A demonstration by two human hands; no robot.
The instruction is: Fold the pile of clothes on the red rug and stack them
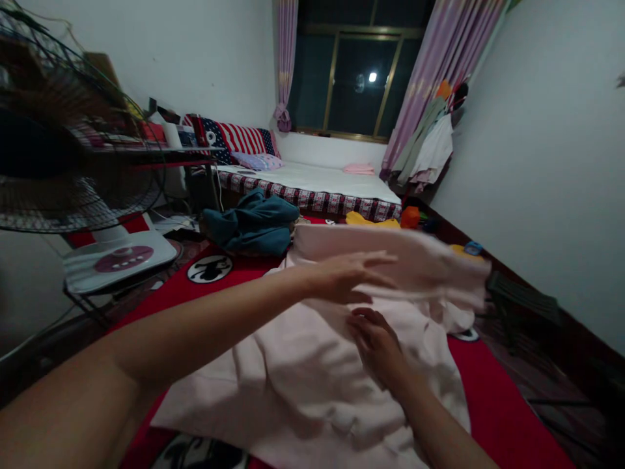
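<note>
A pale pink garment point(312, 371) lies spread and wrinkled over the red patterned cover in front of me. Its far part point(390, 257) is raised and smeared by motion, like a folded flap. My left hand point(354, 277) reaches across from the left, open, fingers stretched and apart, over the near edge of that flap. Just below it, my right hand point(378, 342) is closed, with curled fingertips pinched at the pink cloth. Little of the cloth shows between those fingers.
Dark teal clothing point(254, 221) lies in a heap beyond the garment, with yellow cloth point(371, 219) farther right. A fan point(73, 150) stands close on the left. Behind is a low bed point(317, 179) under a window. A dark stool point(522, 299) stands at right.
</note>
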